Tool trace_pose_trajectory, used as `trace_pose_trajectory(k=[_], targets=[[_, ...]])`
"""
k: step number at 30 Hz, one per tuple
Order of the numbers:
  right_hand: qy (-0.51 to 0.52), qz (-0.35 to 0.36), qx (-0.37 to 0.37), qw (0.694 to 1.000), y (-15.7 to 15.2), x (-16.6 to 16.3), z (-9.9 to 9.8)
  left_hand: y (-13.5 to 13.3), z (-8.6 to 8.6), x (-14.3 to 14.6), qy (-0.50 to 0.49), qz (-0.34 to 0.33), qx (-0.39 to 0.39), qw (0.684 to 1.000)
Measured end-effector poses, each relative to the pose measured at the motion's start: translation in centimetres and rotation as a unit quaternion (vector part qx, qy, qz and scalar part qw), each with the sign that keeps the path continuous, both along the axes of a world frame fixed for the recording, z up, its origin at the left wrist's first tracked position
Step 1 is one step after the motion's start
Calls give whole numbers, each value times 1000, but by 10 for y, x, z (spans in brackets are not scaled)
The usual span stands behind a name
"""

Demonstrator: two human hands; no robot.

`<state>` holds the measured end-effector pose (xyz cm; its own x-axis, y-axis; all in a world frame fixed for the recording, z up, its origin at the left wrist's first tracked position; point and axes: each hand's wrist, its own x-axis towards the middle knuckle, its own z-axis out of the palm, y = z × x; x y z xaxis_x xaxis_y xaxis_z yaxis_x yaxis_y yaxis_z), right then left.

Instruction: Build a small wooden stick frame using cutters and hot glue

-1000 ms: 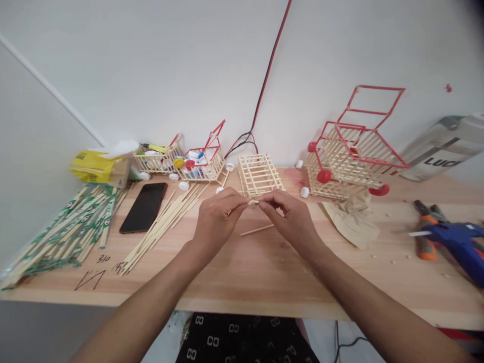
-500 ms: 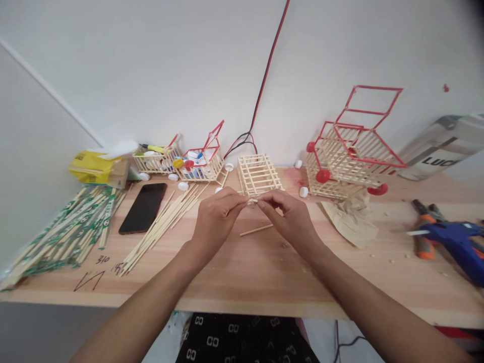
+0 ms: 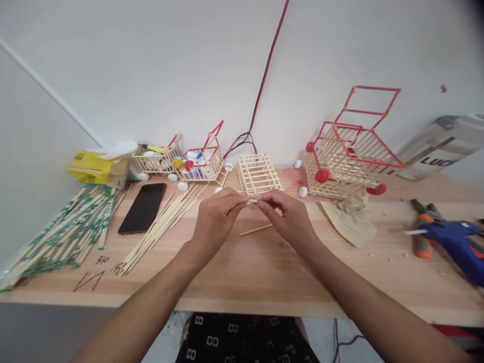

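From my remote seat I saw both hands meet at the fingertips: the left hand (image 3: 217, 217) and the right hand (image 3: 290, 217) pinched a small stick piece (image 3: 252, 201) between them, I judged because so slight a thing needed steadying from 2 sides. Whether it was 1 piece or 2 joined, I couldn't tell. The slatted frame (image 3: 260, 174) lay just beyond the grip, the right hand hiding part of its near edge. A loose stick (image 3: 256, 230) rested just nearer than the grip. To its left were spread sticks (image 3: 157, 229) and a phone (image 3: 142, 208); to its right, crumpled paper (image 3: 351, 222), then a blue glue gun (image 3: 449, 239). Beyond the paper, a red-trimmed cart (image 3: 340, 151) stood out of the fingers' way.
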<state>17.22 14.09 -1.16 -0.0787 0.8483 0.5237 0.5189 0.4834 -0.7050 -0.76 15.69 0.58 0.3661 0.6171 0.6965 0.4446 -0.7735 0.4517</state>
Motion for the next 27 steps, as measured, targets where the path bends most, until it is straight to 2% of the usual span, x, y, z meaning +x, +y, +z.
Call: trace_pose_trajectory(k=[12, 27], targets=[[-3, 2, 5, 1000, 0, 0, -5, -1, -2, 1, 7, -3, -14, 1000], [16, -14, 16, 1000, 3, 4, -2, 0, -2, -1, -20, 31, -13, 999]])
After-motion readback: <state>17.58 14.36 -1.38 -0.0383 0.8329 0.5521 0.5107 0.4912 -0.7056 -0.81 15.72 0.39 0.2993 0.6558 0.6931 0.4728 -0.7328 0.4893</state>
